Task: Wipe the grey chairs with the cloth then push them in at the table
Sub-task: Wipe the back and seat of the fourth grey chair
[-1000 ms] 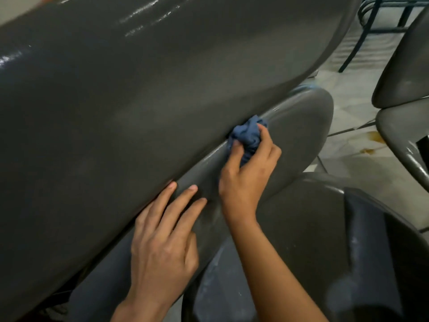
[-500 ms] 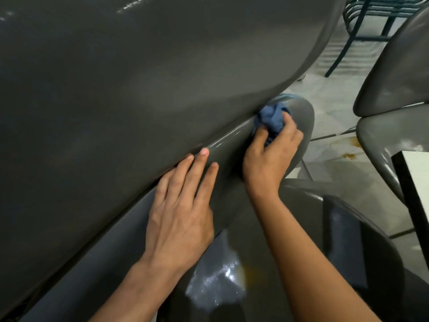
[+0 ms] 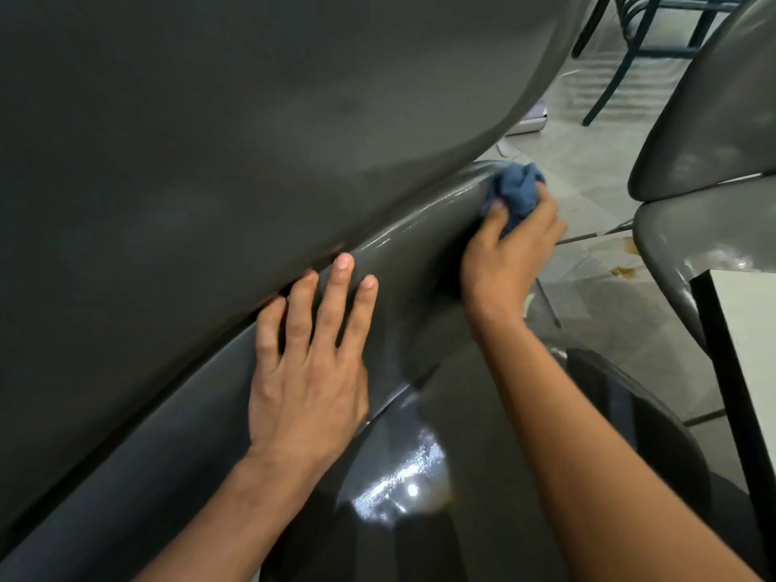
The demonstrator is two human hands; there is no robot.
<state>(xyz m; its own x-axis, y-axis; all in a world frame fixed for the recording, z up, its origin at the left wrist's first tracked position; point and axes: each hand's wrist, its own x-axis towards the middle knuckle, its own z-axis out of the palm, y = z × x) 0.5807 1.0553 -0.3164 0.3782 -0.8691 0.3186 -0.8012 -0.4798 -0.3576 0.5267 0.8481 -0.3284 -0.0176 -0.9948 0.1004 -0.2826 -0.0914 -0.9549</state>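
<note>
A grey chair fills most of the head view: its big backrest [image 3: 252, 140] spans the upper left and its seat [image 3: 403, 262] runs diagonally below it. My right hand [image 3: 510, 249] grips a bunched blue cloth [image 3: 514, 191] and presses it on the far end of the seat. My left hand [image 3: 310, 363] lies flat on the seat with straight fingers, the fingertips at the gap under the backrest. A second grey chair [image 3: 483, 455], glossy with a wet sheen, sits below my arms.
A third grey chair [image 3: 705, 161] stands at the right, next to a white table with a dark edge [image 3: 714, 329]. Beyond it are a tiled floor [image 3: 588, 170] with a brown stain [image 3: 625, 270] and dark metal chair legs [image 3: 630, 56] at the top right.
My right hand has slid the cloth along the seat toward its far end. My left hand has followed along the seat in the same direction.
</note>
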